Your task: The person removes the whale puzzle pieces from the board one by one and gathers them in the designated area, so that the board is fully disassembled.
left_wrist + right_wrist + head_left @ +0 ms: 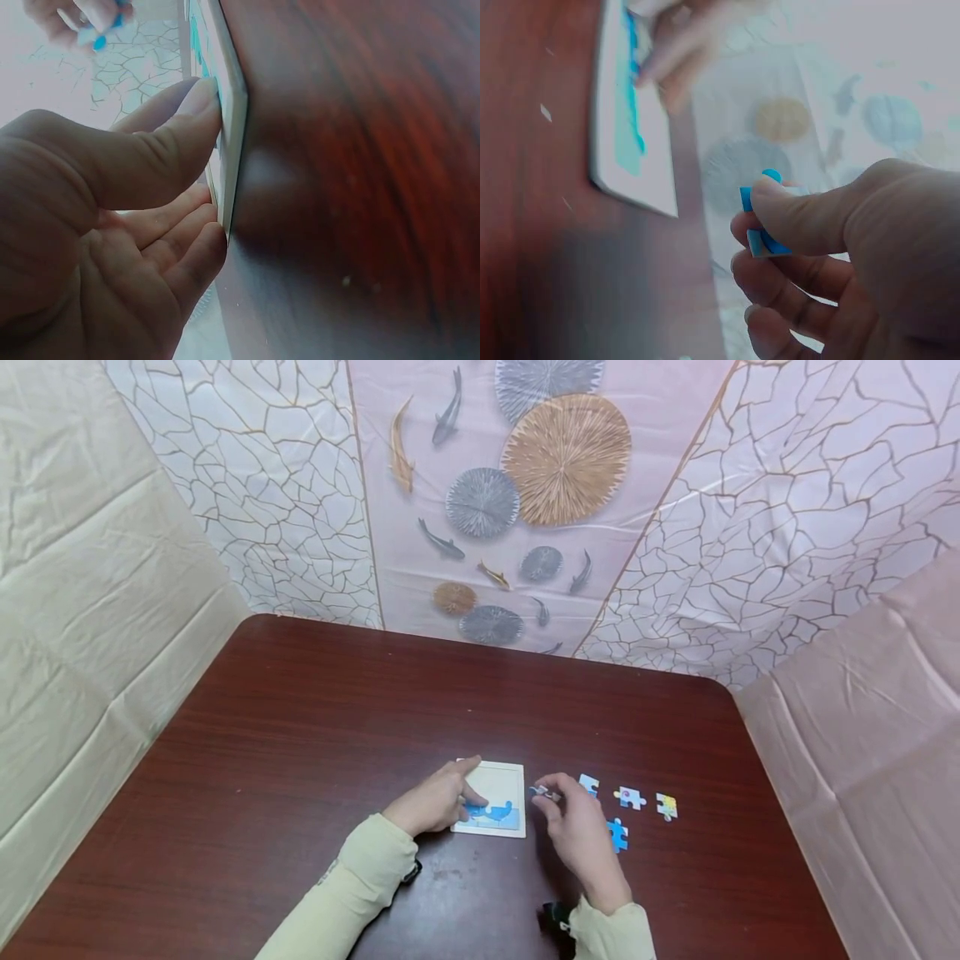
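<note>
Hovering puzzle piece (766,242): just right of the tray (504,783)
Right hand (577,828): grip pinching that piece, thumb against fingers
Left hand (435,797): grip spread, thumb touching joined blue pieces (502,815)
Surface (337,710): four loose pieces (631,798) near right hand

A dark reddish-brown counter (337,693) with rounded far corners stands before a creased pale backdrop (477,443) printed with fish (448,418) and round discs (566,460), flanked by crackle-patterned panels (270,468); cream fabric (67,577) hangs at left, pinkish fabric (877,710) at right
</note>
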`<state>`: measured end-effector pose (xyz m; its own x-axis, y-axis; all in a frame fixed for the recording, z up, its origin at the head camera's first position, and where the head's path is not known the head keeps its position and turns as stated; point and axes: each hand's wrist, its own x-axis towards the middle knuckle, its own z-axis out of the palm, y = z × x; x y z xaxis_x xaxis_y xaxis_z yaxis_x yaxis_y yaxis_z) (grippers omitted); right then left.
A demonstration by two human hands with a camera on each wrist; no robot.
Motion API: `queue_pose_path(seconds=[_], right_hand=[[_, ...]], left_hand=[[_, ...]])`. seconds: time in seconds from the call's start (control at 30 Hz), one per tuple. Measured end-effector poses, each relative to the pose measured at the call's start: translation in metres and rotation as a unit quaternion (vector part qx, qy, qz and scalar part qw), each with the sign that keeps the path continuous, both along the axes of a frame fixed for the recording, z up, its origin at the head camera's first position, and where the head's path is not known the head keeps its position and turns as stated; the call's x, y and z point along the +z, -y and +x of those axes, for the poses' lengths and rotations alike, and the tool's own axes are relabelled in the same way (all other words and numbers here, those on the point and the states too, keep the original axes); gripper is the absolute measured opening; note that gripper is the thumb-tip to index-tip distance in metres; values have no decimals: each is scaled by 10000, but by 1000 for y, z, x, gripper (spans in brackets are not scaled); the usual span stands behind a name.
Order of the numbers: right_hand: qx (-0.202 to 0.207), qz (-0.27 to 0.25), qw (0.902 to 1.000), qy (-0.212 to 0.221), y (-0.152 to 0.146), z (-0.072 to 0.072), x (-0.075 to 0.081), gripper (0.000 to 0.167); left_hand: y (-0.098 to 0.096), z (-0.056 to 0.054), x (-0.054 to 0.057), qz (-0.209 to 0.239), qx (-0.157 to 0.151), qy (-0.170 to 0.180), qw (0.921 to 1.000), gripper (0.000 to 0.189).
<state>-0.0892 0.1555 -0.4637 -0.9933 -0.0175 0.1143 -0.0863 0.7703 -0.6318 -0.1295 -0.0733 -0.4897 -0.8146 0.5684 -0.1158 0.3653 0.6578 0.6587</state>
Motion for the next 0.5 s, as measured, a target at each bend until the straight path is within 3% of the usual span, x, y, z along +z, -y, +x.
queue_pose_path(seconds=[0.23,0.33,0.5], right_hand=[[-476,106,9959,-759,-42,11,12,23],[-947,168,9927,-723,-61,16,15,31],[-1774,86,9840,-147,-88,23,18,35]], left_hand=[[-1,1,0,96,41,135,9999,33],[-2,1,1,104,29,115,9999,32],[-3,1,2,88,39,117,9999,32]])
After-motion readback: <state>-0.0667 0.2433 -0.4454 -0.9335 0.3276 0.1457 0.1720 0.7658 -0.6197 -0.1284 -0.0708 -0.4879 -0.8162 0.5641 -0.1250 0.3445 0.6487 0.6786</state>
